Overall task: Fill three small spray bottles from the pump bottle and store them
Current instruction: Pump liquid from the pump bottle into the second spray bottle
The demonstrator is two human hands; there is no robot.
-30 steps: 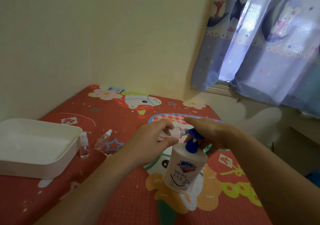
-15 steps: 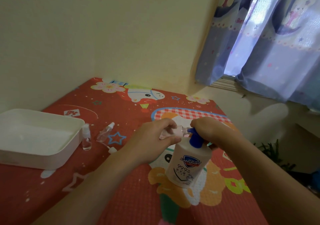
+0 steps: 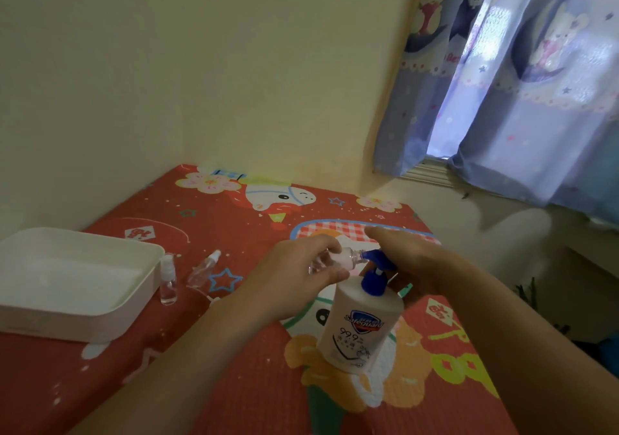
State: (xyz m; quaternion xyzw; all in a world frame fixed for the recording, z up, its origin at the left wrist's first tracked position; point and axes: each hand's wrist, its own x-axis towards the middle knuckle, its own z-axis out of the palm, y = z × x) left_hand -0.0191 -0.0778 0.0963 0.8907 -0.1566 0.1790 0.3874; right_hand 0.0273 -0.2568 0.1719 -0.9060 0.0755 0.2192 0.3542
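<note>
A red cartoon-print counter (image 3: 207,351) sits in a cream-walled corner (image 3: 201,82). The left hand (image 3: 294,277) pinches a small spray bottle (image 3: 338,257) at the pump bottle (image 3: 360,330) nozzle; the right hand (image 3: 415,260) lies flat, fingers straight, on the pump.

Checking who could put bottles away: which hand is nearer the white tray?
Left. The left hand, holding a small bottle, is right of the tray; the right hand is farther right, over the pump.

A plain cream wall (image 3: 201,76) meets a second wall at a corner. To the right, a blue curtain (image 3: 522,93) printed with bears and stars hangs over a window (image 3: 432,170), daylight glowing through its parted folds. Below lies a red cartoon-patterned mat (image 3: 234,367) against the wall
</note>
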